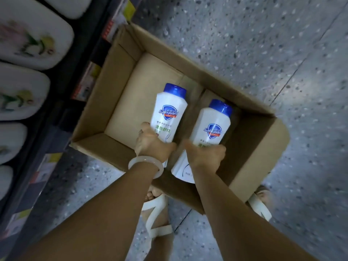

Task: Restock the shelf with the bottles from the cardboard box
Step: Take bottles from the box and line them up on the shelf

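An open cardboard box (120,80) stands on the floor below me. My left hand (152,144) grips the lower half of a white bottle with a blue cap (170,108). My right hand (205,155) grips a second white, blue-capped bottle (212,123) the same way. Both bottles are held over the box, caps pointing away from me. The box floor beneath them looks bare. The shelf (62,102) runs along the left, with white bottles (32,38) lined up on it.
Speckled grey floor (263,44) surrounds the box. My feet in white sandals (156,213) stand at the box's near edge. Price tags (84,85) line the shelf's front edge. A white bangle (145,162) sits on my left wrist.
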### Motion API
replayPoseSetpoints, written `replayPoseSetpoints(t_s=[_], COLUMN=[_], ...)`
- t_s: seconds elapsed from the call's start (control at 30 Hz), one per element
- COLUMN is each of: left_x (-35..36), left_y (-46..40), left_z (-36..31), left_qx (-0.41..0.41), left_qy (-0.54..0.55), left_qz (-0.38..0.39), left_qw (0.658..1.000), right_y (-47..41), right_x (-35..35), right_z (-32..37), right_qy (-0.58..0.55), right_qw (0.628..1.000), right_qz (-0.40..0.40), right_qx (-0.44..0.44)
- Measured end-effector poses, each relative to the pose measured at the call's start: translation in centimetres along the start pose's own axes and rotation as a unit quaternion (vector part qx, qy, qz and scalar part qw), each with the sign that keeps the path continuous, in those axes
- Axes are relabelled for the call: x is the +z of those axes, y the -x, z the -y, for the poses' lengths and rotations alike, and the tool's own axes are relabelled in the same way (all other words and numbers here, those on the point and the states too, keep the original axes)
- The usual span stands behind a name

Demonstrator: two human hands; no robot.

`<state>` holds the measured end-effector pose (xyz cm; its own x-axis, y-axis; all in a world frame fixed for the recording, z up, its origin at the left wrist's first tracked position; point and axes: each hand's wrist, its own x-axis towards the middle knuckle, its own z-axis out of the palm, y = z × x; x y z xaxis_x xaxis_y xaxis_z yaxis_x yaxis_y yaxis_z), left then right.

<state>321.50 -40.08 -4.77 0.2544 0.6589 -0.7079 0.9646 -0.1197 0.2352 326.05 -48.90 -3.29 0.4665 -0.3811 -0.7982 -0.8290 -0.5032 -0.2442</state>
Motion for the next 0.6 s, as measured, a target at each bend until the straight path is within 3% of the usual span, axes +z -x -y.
replayPoseSetpoints(t_s=[0.17, 0.6], left_x=[-7.3, -35.6], left_y=[6.4, 30.8], left_z=[-4.9, -22.4], left_qx=[0.001, 0.184], left_qy=[0.135, 0.279], left_qz=[-0.038, -0.1], left_qw=[0.99, 0.937], right_y=[6.3, 34.8], right_x=[-6.5, -29.3], right_z=[5.9, 24.9], right_qy=[-0.004, -0.142], right_qw=[0.993, 0.932], right_qz=[0.054, 0.041], right_qx=[-0.11, -0.332])
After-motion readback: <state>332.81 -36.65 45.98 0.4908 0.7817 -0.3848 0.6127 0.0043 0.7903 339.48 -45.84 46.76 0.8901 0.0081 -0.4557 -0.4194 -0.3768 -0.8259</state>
